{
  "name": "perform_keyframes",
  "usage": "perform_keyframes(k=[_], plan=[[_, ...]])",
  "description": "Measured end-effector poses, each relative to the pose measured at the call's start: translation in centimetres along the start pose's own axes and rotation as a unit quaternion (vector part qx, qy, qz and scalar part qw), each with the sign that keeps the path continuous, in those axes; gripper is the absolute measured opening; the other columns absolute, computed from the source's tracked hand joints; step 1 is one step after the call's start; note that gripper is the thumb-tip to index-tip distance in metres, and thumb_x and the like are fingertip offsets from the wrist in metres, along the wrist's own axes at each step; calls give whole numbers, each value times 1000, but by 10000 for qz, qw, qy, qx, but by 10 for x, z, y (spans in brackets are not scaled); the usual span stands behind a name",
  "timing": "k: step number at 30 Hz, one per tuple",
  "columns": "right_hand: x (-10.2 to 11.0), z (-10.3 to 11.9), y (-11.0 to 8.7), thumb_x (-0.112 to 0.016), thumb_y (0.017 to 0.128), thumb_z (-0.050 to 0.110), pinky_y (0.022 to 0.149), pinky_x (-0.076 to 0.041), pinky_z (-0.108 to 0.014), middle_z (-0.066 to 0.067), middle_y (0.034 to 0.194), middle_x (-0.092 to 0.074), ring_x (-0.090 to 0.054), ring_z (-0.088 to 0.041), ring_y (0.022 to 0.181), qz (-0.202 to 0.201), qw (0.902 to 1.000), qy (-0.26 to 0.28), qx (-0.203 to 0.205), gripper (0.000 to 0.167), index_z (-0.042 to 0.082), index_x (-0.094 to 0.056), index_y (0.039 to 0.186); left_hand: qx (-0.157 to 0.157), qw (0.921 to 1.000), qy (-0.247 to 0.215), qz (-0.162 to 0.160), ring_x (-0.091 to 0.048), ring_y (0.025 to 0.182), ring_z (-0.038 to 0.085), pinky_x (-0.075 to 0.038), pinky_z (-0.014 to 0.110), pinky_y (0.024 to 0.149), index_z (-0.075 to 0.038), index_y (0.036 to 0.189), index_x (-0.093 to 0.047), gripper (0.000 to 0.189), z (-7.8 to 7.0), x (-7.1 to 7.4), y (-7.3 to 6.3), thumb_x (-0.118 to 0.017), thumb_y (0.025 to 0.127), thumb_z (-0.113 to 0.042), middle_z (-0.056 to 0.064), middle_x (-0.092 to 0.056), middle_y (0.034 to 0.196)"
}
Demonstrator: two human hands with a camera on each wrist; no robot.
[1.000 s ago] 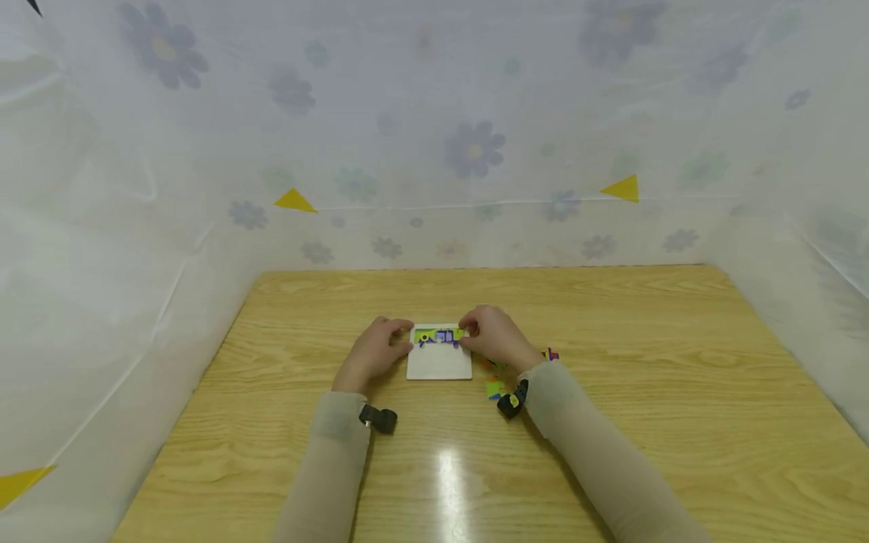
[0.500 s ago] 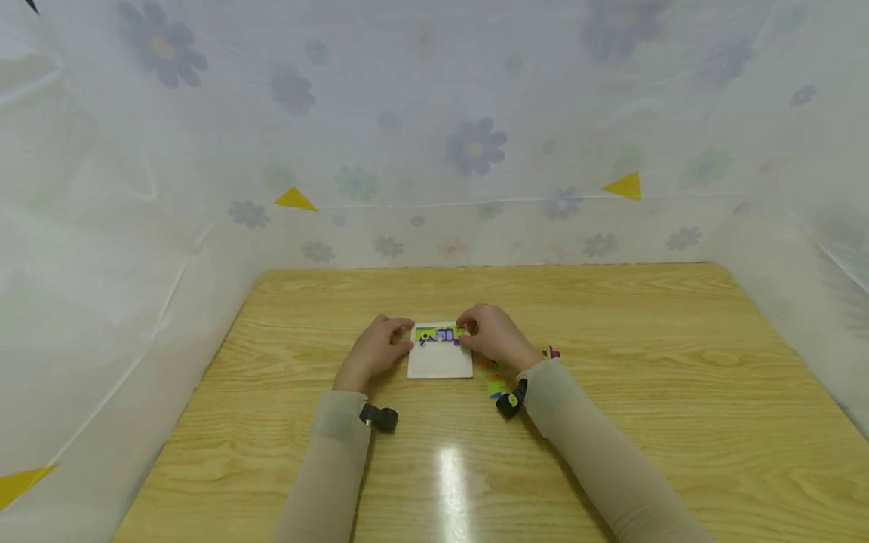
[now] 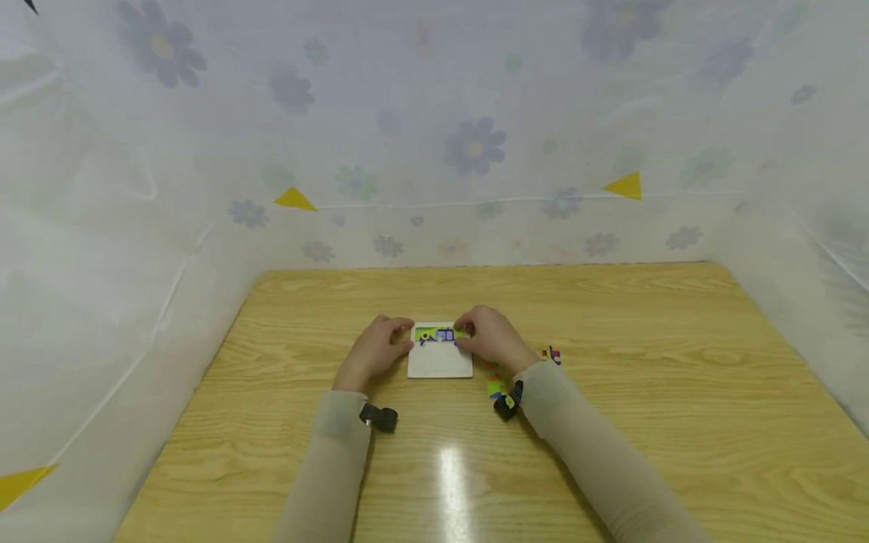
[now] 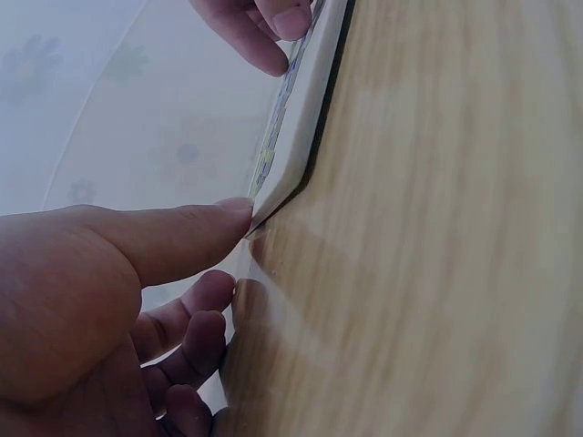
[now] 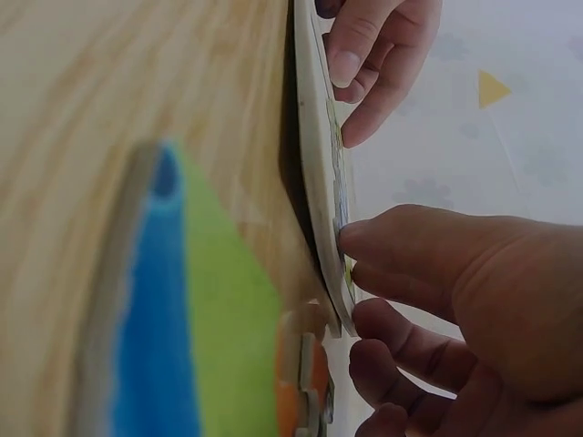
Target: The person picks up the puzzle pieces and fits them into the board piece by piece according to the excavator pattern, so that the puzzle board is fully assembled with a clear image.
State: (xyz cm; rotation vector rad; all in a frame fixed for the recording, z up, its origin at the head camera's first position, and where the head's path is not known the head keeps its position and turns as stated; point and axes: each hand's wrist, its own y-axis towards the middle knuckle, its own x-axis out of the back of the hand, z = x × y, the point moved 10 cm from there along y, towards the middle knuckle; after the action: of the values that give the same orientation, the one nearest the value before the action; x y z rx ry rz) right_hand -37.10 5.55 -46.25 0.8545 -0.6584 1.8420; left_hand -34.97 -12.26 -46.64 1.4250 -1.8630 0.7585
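Observation:
A white puzzle board lies flat on the table, with joined green, yellow and purple jigsaw pieces along its far side. My left hand steadies the board's left edge, its thumb touching the rim in the left wrist view and the other fingers bent beside it. My right hand is over the far right corner, pinching a jigsaw piece at the end of the row between thumb and forefinger. That piece is mostly hidden by the fingers. The right wrist view shows the fingertips against the board's top face.
Loose jigsaw pieces lie right of the board, partly under my right wrist; one fills the near part of the right wrist view. Another colourful piece lies beyond the wrist. Pale flowered sheeting encloses the wooden table.
My right hand has shifted slightly left over the row of pieces, covering more of its right end. The left hand and the board have stayed nearly still.

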Motion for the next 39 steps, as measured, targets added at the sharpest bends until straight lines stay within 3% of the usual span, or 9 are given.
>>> perform_keyframes(k=[8,18,27,39], plan=[[3,1,-4,-73,91,18,72,-46,-34,-2,94,-59,-53,-19,84,40,9998,196,89,26,9,-73,116,106,9999,-3,126,-55,106,25,-45,45,93,-17,138,-59,42,2,-3,-2,-65,97,-24,8,-54,118],[32,-4,-30,-66,96,19,67,-48,-35,-4,96,-60,-55,-19,81,-67,9980,482,394,31,6,-67,124,61,9999,-3,81,-55,106,25,-45,45,93,-17,138,-59,41,0,-2,0,-65,98,-23,8,-54,117],[45,-12,-54,-68,95,17,65,-48,-36,-2,92,-60,-55,-18,74,-95,9974,484,528,29,2,-69,120,-83,10000,37,-4,-56,104,28,-45,48,92,-13,136,-59,41,-1,0,-1,-66,97,-21,10,-55,115],[48,-25,-70,-71,92,15,70,-49,-35,-1,89,-62,-56,-16,76,1,9989,338,331,23,1,-70,110,103,9999,4,108,-55,107,26,-44,46,94,-17,138,-58,42,0,0,-2,-65,98,-24,9,-54,119]])
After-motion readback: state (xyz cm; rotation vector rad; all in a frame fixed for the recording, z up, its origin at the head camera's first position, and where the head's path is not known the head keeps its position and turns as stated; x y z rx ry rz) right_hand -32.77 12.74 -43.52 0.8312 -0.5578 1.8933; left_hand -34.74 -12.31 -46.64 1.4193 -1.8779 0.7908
